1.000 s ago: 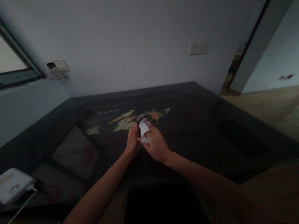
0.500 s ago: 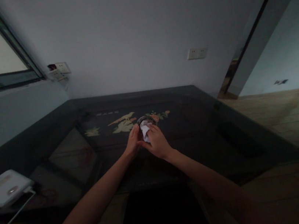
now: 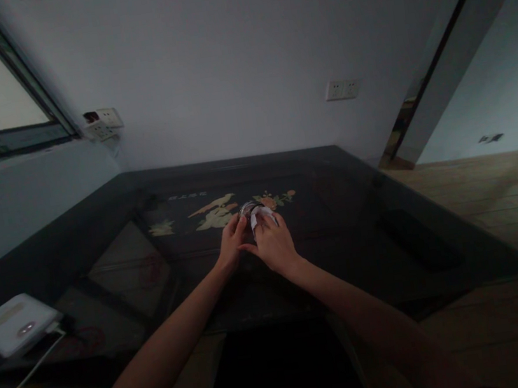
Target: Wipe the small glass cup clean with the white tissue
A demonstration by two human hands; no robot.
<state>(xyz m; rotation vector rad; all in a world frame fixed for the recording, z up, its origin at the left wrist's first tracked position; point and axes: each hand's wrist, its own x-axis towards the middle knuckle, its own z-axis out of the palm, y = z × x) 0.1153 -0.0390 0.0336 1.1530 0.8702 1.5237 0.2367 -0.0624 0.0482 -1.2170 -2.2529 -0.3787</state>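
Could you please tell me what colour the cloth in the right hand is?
The cloth is white; it shows best in the head view.

A white box (image 3: 15, 321) trails a cable (image 3: 28, 378); the wall (image 3: 221, 64) bears sockets (image 3: 341, 89).

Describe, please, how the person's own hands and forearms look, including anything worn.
The left hand and right hand are bare, without gloves; no watch or bracelet shows. Both forearms look sleeveless where visible, though shadow hides detail lower down.

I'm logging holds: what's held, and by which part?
The left hand holds a round shiny object by its left side; the right hand holds a white cloth, exact spot hidden.
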